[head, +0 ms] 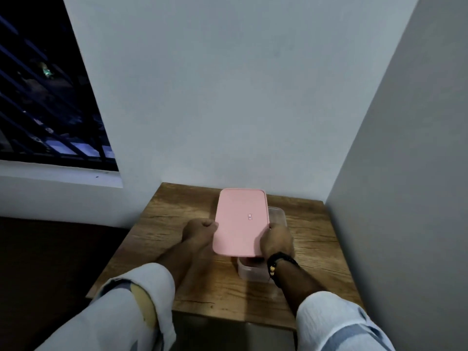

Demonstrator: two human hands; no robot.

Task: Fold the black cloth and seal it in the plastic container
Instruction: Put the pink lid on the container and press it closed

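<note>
**Lid held over container, offset toward the left**

The pink lid [240, 221] was held between both hands above the clear plastic container [253, 271], which stood on the wooden table [177, 219] close to the corner of two walls. The left hand [200, 230] was closed on the lid's left long edge, fingers curled in tight. The right hand [277, 240] was clamped on the right edge nearer the person, knuckles up, a dark bracelet [278, 263] at the wrist.

The lid's long axis ran away from the person toward the back wall, roughly matching the container's. The lid sat left of the container: a strip of clear rim showed past the lid's far right edge, and the near end wall showed under its near edge. The seating move would likely need a shift right and a little toward the person, then down. The right hand was the nearer one to the container.

The black cloth could not be seen; presumably it lay inside, hidden by the lid, though the dim view gave no proof.

Room: bare table to the left and in front; the right wall [405, 173] stood close, limiting elbow room on that side.
</note>
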